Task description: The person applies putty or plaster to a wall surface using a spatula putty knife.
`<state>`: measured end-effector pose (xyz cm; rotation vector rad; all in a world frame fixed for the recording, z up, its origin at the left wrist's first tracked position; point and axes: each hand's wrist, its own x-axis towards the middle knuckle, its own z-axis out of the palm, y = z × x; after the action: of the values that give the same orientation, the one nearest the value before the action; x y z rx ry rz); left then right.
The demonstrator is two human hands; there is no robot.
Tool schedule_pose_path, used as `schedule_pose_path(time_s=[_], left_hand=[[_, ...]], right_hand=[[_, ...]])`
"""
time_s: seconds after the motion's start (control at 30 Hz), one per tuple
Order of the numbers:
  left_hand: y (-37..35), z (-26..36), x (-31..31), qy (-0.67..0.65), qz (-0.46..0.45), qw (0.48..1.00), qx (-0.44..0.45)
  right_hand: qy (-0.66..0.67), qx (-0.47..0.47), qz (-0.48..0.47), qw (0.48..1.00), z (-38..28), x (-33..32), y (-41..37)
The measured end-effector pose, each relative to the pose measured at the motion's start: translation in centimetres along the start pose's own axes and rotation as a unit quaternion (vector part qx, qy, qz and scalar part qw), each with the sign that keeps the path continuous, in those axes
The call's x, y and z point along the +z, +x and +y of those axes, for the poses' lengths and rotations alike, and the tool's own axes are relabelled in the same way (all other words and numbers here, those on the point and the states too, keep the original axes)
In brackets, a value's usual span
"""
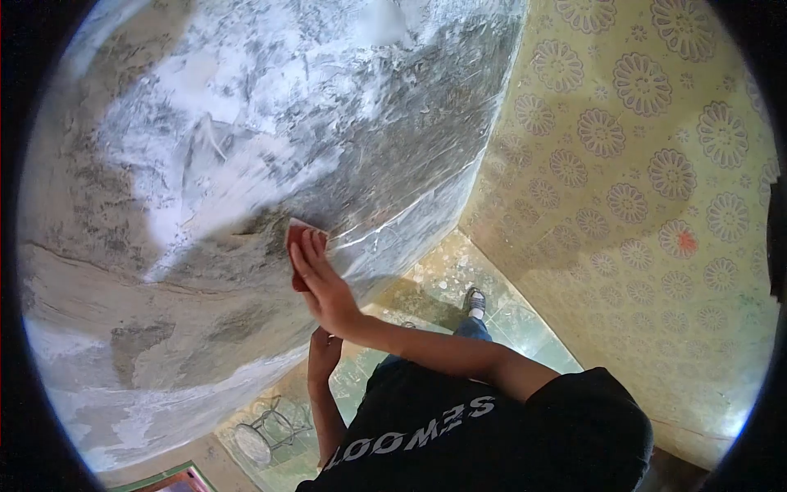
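My right hand (328,295) holds a flat red pad (297,275) with a pale edge. Its fingers lie over the pad, which rests against the rough, patchy grey-and-white wall (393,139). Just below the right wrist is my left hand (325,354), raised close to the lower part of the wall. The right wrist partly covers its fingertips, and whether it holds anything is not visible.
A yellow-green wall (574,205) with flower patterns meets the grey wall at a corner on the right. Below are a stained tiled floor (508,324), a foot in a grey sandal (475,300), and a metal-framed stool (254,444). A framed picture edge (176,477) shows at bottom left.
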<state>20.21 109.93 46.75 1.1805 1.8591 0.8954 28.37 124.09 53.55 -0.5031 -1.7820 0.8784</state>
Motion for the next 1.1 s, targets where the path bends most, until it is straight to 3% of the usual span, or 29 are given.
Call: schedule_pose_path(time_s=[0.07, 0.1, 0.17, 0.2, 0.3, 0.33, 0.43, 0.47, 0.5, 0.57, 0.77, 1.1], left_hand=[[-0.4, 0.0, -0.2, 0.009, 0.039, 0.999, 0.034], [-0.1, -4.2, -0.1, -0.014, 0.024, 0.999, 0.022], [-0.3, -2.8, -0.2, -0.026, -0.027, 0.999, 0.01], [-0.1, -2.1, -0.3, -0.036, -0.071, 0.997, -0.002], [0.1, -2.0, 0.2, -0.014, -0.047, 0.999, 0.007], [0.2, -1.6, 0.5, 0.006, -0.04, 0.999, -0.006], [0.6, 0.4, 1.8, -0.039, -0.024, 0.998, -0.033], [0.7, 1.1, 2.2, -0.052, -0.018, 0.997, -0.063], [0.9, 1.2, 2.7, -0.054, -0.019, 0.996, -0.064], [1.3, 1.3, 3.3, -0.058, -0.018, 0.997, -0.042], [3.5, 5.0, 6.2, -0.042, 0.008, 0.997, -0.057], [5.6, 7.3, 11.1, -0.086, 0.05, 0.993, -0.069]], right_hand=[[-0.005, 0.005, 0.001, 1.0, -1.2, 2.1, -0.3], [0.017, 0.004, -0.019, 1.0, -1.6, 3.0, -0.6], [0.055, 0.006, -0.065, 0.996, -2.5, 3.4, -1.9], [0.051, 0.006, -0.058, 0.997, -2.4, 2.9, -2.0], [0.159, 0.015, -0.067, 0.985, -1.4, -0.7, -2.7], [0.212, 0.08, -0.055, 0.972, -1.0, -2.6, -2.6], [0.275, 0.181, 0.046, 0.943, 6.0, -8.5, -3.5], [0.404, 0.151, 0.169, 0.886, 5.6, -12.0, -1.9], [0.325, 0.144, 0.181, 0.917, 8.9, -15.5, -1.5], [0.269, 0.176, 0.278, 0.905, 11.5, -21.8, 0.7], [0.066, 0.12, 0.335, 0.932, 21.2, -34.5, 6.3], [0.152, 0.104, 0.342, 0.922, 26.4, -37.6, 10.4]])
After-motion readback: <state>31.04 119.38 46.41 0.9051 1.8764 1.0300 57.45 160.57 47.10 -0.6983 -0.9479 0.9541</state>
